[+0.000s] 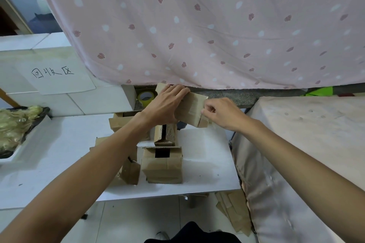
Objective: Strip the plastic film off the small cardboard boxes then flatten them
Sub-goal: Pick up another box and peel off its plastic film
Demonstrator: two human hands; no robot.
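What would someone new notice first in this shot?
At centre, the left hand grips a raised cardboard box while the right hand pinches its right edge. Behind hangs a pink leaf-print curtain; more cardboard boxes stand on the white table below.

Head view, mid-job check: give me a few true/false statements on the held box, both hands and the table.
1. The left hand grips the raised cardboard box. True.
2. The right hand lies flat on the white table. False: its fingers pinch at the held box's right edge.
3. A roll of yellow tape sits beyond the left hand, by the wall. True.
4. The held box is the only one in view. False: several more stand on the table, among them a box with a dark opening.
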